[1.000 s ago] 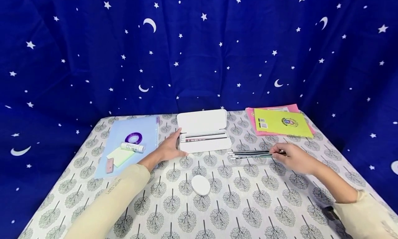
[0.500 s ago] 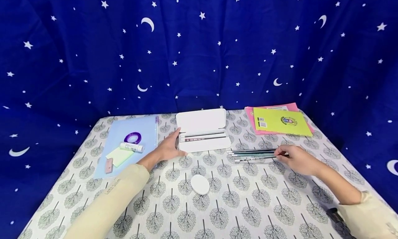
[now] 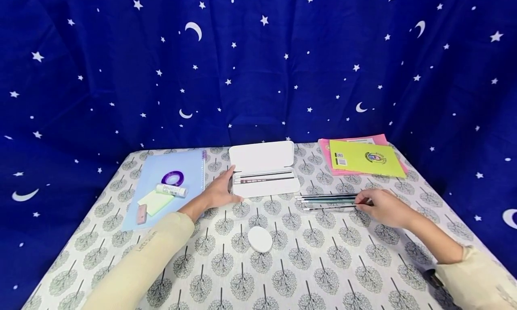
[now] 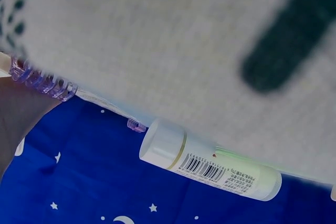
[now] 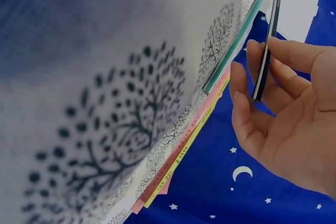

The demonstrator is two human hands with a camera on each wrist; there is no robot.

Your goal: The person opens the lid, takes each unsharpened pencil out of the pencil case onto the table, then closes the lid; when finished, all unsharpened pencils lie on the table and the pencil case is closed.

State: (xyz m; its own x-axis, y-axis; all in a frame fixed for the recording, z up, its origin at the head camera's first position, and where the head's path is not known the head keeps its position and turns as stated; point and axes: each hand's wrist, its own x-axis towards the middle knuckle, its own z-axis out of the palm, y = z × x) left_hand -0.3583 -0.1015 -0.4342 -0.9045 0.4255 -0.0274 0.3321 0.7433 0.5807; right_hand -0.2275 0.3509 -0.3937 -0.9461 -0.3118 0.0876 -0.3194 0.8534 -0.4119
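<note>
Beside the left end of an open white pencil case [image 3: 266, 190], my left hand [image 3: 218, 191] rests with thumb and fingers spread along that end. Several pencils [image 3: 264, 180] lie in the case's base, and its lid is tipped back. My right hand [image 3: 381, 207] pinches the near end of a slim dark pencil [image 3: 329, 207] with a light stripe, between thumb and fingertips; the right wrist view shows this pencil [image 5: 275, 14] closely. Just behind it, several more pencils [image 3: 323, 196] lie side by side on the table, one of them green [image 5: 239, 38].
On the left, a blue spiral notebook [image 3: 161, 164] bears a purple tape roll [image 3: 173, 179], a glue stick [image 3: 171, 190], pale green notes [image 3: 155, 203] and a pink eraser [image 3: 142, 214]. A white oval object [image 3: 260, 239] sits in front. Yellow and pink booklets [image 3: 363, 157] lie back right.
One pencil, held by my right hand, has come apart from the bunch toward the front. That hand has shifted slightly right. My left hand stays at the case.
</note>
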